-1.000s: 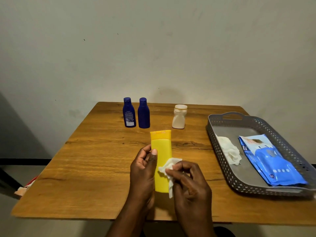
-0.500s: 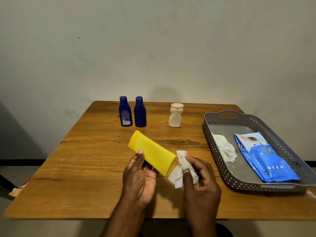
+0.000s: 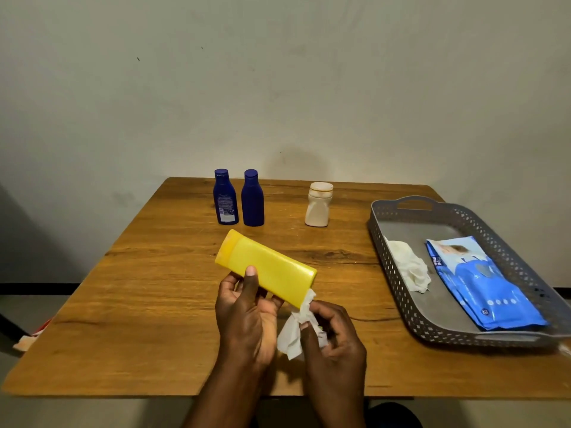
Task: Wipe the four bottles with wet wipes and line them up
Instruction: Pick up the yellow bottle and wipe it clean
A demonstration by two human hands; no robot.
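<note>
While we are holding the yellow bottle (image 3: pixel 268 268) tilted above the table (image 3: pixel 148 304), cap end up and away to the left and flat bottom end down toward us, our left hand (image 3: pixel 247 310) is cradling it from beneath with the thumb curled over its front face and the fingers curled behind. Our right hand (image 3: pixel 332 338) is pinching a crumpled wet wipe (image 3: pixel 293 332) between thumb and fingertips, and the top of that wipe is touching the bottle's lower corner. To do this step well, we are judging that the wipe should be pressed flat against the bottom end and drawn round its edge, while the left hand is turning the bottle so no side is being missed; a firmer hold seems wise, since a damp plastic surface could be getting slippery. Farther back, two blue bottles (image 3: pixel 239 199) are standing upright just beside each other, with a cream bottle (image 3: pixel 319 205) standing apart to their right, leaving a gap where the yellow one could be going. At the right, a grey tray (image 3: pixel 398 239) is holding a used wipe (image 3: pixel 408 267) and a blue wipes pack (image 3: pixel 482 285).
</note>
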